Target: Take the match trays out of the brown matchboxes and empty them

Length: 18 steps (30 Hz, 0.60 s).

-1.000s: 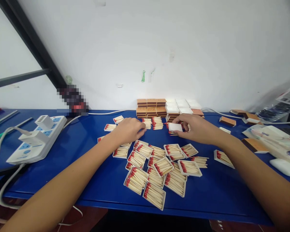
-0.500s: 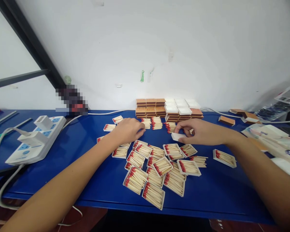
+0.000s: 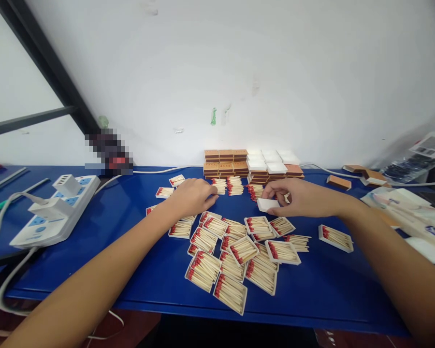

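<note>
Between the thumb and fingers of my right hand (image 3: 288, 195) is a white matchbox tray (image 3: 267, 205), its plain white face toward me, just in front of a pile of loose red-headed matches (image 3: 254, 191). My left hand (image 3: 197, 195) is low over the table with its fingers curled under. Whatever those fingers hold, if anything, is hidden. Beyond and to the right of it lie loose matches (image 3: 235, 185). Nearer me, several matchbox trays filled with matches (image 3: 230, 292) overlap in a heap. One filled tray (image 3: 335, 238) lies apart on the right.
Against the wall stand stacked brown matchboxes (image 3: 225, 164) and white trays (image 3: 276, 167). A few brown sleeves (image 3: 339, 181) and a tissue pack (image 3: 416, 215) lie on the right of the blue table (image 3: 145, 285). A power strip (image 3: 63, 217) with cables is on the left.
The white tray in my right hand has tipped slightly, so more of its flat face shows. My left hand stays almost where it was.
</note>
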Tool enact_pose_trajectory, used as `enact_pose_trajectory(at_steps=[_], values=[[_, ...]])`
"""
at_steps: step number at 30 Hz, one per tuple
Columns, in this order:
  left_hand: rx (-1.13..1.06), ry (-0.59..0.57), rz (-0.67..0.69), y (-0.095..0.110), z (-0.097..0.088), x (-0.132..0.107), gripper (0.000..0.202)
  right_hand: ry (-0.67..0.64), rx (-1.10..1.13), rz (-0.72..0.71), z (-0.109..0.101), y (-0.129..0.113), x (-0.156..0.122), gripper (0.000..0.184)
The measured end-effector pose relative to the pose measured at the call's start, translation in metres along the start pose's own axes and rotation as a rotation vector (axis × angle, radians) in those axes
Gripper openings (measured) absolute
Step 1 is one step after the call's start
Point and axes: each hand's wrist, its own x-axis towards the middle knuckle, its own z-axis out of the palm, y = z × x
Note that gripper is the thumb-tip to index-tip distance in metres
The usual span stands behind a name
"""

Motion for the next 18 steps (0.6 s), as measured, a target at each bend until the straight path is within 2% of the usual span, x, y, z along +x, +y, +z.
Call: enact_pose_trajectory(at_steps=[8, 18], values=[[-0.014, -0.009, -0.006, -0.0004, 0.0005, 0.0001, 0.031, -0.078, 0.05, 0.028, -0.0064, -0.006, -0.0055, 0.035], [-0.007, -0.036, -0.019, 0.002, -0.0025, 0.0006, 0.031, -0.012, -0.005, 0.036, 0.0011, 0.0026, 0.0002, 0.044]])
